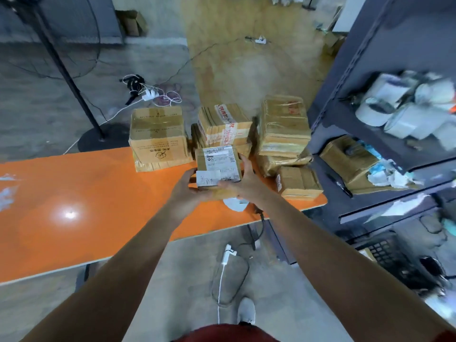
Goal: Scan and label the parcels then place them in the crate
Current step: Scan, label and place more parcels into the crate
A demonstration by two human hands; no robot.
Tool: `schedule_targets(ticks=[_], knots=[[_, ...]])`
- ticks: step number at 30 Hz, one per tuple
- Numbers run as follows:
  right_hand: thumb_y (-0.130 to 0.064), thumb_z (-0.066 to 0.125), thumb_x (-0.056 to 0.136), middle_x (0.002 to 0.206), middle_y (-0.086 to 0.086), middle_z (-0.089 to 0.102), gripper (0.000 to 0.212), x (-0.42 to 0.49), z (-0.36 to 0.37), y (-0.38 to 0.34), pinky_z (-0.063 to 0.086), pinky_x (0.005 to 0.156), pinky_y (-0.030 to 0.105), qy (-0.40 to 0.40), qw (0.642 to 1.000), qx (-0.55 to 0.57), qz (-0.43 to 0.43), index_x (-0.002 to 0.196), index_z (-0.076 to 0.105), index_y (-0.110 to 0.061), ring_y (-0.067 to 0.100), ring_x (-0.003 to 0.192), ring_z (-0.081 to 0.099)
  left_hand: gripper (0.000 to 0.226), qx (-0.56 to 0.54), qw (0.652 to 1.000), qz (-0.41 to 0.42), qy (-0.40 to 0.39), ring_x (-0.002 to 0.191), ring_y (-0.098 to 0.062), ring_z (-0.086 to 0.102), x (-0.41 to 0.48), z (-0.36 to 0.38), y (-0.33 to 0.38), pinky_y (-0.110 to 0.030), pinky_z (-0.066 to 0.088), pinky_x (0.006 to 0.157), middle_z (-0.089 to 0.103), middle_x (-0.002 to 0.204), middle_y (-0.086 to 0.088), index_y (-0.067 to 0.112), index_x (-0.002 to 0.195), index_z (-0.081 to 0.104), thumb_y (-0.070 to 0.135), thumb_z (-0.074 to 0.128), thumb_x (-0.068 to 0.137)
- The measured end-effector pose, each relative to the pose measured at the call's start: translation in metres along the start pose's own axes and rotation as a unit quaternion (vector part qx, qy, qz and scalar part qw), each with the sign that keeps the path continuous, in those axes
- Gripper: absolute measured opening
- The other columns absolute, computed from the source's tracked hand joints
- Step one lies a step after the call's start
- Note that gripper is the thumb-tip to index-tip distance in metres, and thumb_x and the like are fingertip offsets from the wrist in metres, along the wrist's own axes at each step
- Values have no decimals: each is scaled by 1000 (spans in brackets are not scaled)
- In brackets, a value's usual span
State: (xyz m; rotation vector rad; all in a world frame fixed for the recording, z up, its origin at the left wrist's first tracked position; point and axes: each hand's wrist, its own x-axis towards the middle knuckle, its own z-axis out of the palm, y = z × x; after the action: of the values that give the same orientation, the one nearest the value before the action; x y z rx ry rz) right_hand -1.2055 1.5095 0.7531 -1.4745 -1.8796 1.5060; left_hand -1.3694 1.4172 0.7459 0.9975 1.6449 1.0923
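I hold a small brown cardboard parcel [218, 166] with white printed labels on its top, raised over the right part of the orange table [86, 193]. My left hand [183, 191] grips its near left corner, fingers curled around the edge beside a small white label. My right hand [243, 180] grips its right side and underside. Behind it stand more taped parcels: a big box [158, 137] to the left, a stack with red-printed tape [223, 124] in the middle, and a tall stack [283, 127] to the right. A black crate [392, 253] sits low at the right, blurred.
A dark metal shelf unit [370, 77] stands right of the table, holding white tape rolls [407, 104], a cardboard box [348, 156] and a black marker [340, 185]. A fan stand [98, 137] rises behind the table on the left. Cables and a power strip [150, 95] lie on the floor.
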Motion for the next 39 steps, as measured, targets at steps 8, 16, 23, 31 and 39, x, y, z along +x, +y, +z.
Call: schedule_targets(ticks=[8,16,23,31,39], knots=[[-39,81,79,129,-4,54,105,-123,-50,35,61,76,38,189,976,65,88,152,6,-41,19,104,60,94,212,948,126,-201,120,-18,52,-15,63,24,-32,47,96,46,138,3,24,144,37,45,84,66],[-32,82,78,129,-2,53,105,-302,-76,116,57,89,45,383,902,96,171,154,10,-35,21,110,57,117,391,801,288,-351,141,-33,21,-109,185,34,-48,27,111,20,153,-11,21,155,6,63,74,69],[-22,81,80,133,2,49,102,-438,-92,179,49,70,18,475,848,147,186,155,11,-26,16,110,50,122,437,721,403,-356,143,-33,16,-217,284,32,-47,30,109,13,157,-11,19,155,6,64,76,66],[-25,80,81,127,3,55,102,-613,-140,294,43,55,15,516,813,173,206,153,8,-29,10,93,55,125,484,661,419,-391,145,-32,10,-357,435,21,-53,28,112,7,159,-8,24,155,-1,69,73,65],[-33,83,77,123,2,62,103,-763,-225,394,45,50,19,505,818,173,214,151,11,-37,14,88,60,124,519,660,384,-384,144,-30,10,-485,577,22,-48,26,112,9,157,-7,22,154,-3,71,70,67]])
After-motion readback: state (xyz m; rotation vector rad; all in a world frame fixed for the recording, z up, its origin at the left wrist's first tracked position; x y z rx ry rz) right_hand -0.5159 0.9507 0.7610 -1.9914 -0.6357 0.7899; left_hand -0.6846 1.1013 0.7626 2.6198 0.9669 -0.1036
